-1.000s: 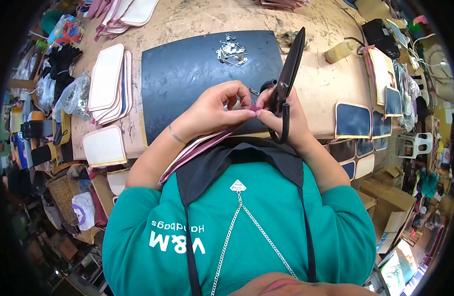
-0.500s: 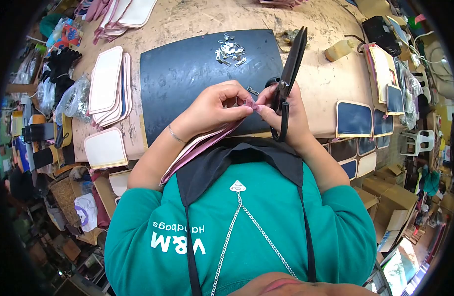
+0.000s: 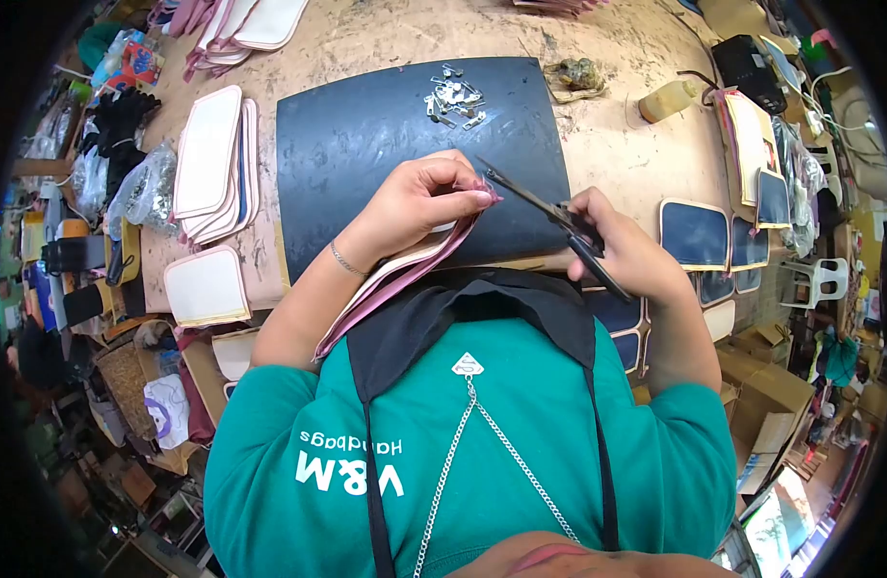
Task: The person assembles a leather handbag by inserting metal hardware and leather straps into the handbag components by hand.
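Observation:
My left hand (image 3: pixel 429 200) is closed on the end of a pink-and-cream fabric piece (image 3: pixel 391 279), whose layered edge hangs down against my apron. A small gathered pink tip (image 3: pixel 487 193) sticks out past my thumb and forefinger. In my right hand (image 3: pixel 628 246) I grip large black scissors (image 3: pixel 535 204) by the handles. Their blades point up and left, the tips close beside the pink end. Both hands are above the near part of a black mat (image 3: pixel 366 164). Small metal zipper sliders (image 3: pixel 453 96) lie heaped at the mat's far side.
White panels (image 3: pixel 208 149) are stacked left of the mat, with another white panel (image 3: pixel 208 286) nearer me. Dark blue panels (image 3: pixel 694 231) lie at the right edge. A yellowish bottle (image 3: pixel 667 100) and a brownish lump (image 3: pixel 576 75) rest at the far right of the table.
My right hand has drawn away to the right and swung the scissors from upright to pointing left, blades at the pink tip. My left hand keeps its hold in nearly the same place.

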Available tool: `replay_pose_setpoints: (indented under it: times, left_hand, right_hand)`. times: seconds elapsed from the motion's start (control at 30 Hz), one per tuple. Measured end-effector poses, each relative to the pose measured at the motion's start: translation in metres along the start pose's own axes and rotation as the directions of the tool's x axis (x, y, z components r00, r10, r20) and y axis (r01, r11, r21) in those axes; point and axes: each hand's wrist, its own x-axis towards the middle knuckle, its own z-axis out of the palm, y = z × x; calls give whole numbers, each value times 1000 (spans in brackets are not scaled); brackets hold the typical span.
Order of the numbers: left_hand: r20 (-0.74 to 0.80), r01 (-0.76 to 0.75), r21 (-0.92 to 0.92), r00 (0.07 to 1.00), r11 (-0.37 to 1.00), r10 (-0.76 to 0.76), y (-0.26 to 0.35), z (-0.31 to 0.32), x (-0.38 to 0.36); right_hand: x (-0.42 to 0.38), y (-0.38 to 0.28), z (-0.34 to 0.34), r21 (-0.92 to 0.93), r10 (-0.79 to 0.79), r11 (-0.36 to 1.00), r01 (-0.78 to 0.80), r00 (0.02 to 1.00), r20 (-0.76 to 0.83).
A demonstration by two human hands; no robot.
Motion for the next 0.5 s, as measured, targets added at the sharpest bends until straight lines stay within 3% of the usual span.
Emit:
replay_pose_setpoints:
  times: [0.1, 0.5]
  left_hand:
    - [-6, -7, 1, 1000, 1000, 7, -1, 0, 0]
    - [25, 1, 165, 1000, 986, -6, 4, 4, -1]
  right_hand:
    - [-8, -13, -7, -91, 63, 994, -62, 998, 16]
    - [-8, -27, -15, -246, -23, 969, 10, 999, -49]
